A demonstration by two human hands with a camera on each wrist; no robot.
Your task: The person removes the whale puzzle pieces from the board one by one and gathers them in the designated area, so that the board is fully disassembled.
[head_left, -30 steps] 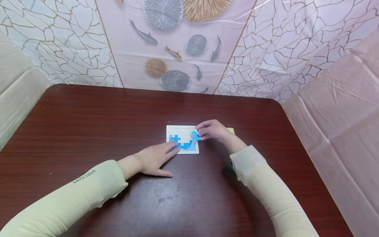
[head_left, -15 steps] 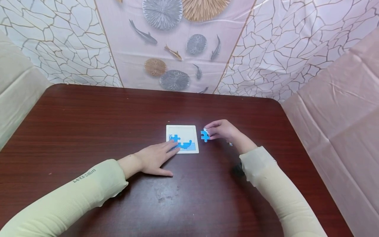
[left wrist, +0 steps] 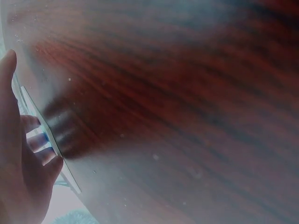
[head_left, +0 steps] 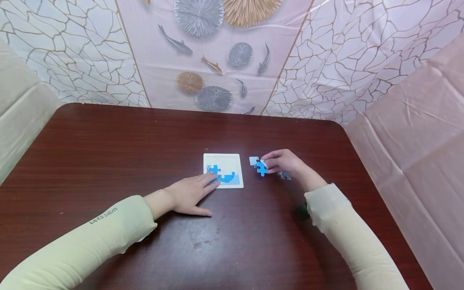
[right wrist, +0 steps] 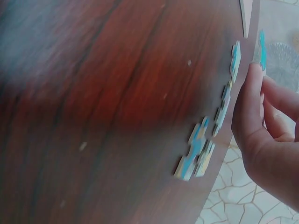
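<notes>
A square white puzzle tray [head_left: 224,161] lies on the table, with blue pieces [head_left: 227,177] set in its lower part. My left hand [head_left: 190,193] rests with spread, straight fingers over the tray's lower left corner, covering part of it. The left wrist view shows those fingers reaching over the tray's edge [left wrist: 50,135]. To the right of the tray, my right hand [head_left: 286,164] pinches a blue jigsaw piece [head_left: 261,168] between thumb and fingers. In the right wrist view this piece [right wrist: 262,51] is held above the table.
A pale blue loose piece [head_left: 253,161] lies just left of the held one. Another loose piece [head_left: 284,175] shows below my right hand. Several loose pieces [right wrist: 191,154] lie in a row in the right wrist view. A patterned cloth [head_left: 214,60] hangs behind the table [head_left: 127,141].
My right hand has moved right, carrying the blue jigsaw piece from the tray's right side to above the loose pieces. The left hand has stayed in place.
</notes>
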